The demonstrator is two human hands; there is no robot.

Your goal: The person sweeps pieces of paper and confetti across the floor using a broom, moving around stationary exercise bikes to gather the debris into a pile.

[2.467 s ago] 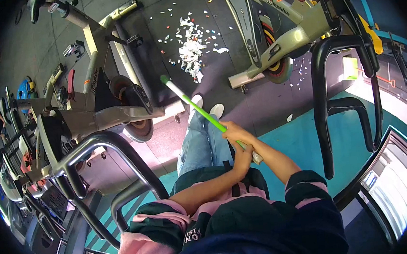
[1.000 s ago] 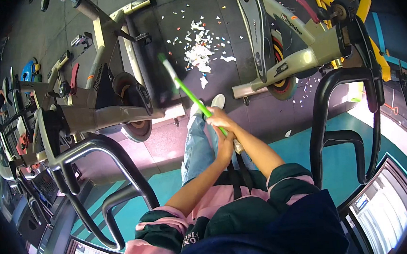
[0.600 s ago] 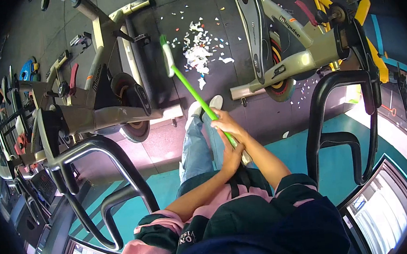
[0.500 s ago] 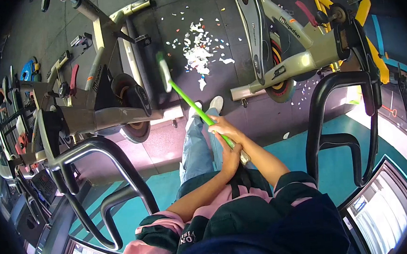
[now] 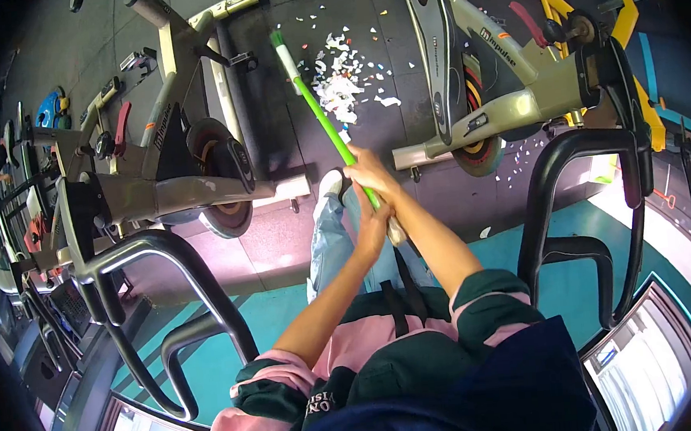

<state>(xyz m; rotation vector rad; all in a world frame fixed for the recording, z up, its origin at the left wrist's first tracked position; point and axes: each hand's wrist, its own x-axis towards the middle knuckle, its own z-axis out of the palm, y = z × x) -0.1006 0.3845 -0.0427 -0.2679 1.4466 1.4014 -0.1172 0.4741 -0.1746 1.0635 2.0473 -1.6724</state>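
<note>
Both hands grip a broom [image 5: 324, 121] with a bright green handle. My right hand [image 5: 374, 172] is wrapped round the handle higher up, towards the broom head. Nearer my body, my left hand [image 5: 374, 221] closes round the lower handle, just above its pale end. The broom head, white with green bristles, points away from me at the left of a heap of torn white paper scraps [image 5: 338, 92] on the dark floor. Small coloured bits lie among the scraps.
Exercise bikes stand on the left [image 5: 200, 192] and right [image 5: 507, 116], with black handlebars [image 5: 561, 140] reaching towards me. More scraps [image 5: 526, 159] lie beside the right bike. A yellow frame [image 5: 628, 18] is at the upper right. My shoe [image 5: 331, 183] is below the heap.
The broom head has swung away from me, farther up the floor. Both hands have moved forward with the handle, which is now steeper in view. One shoe is no longer visible.
</note>
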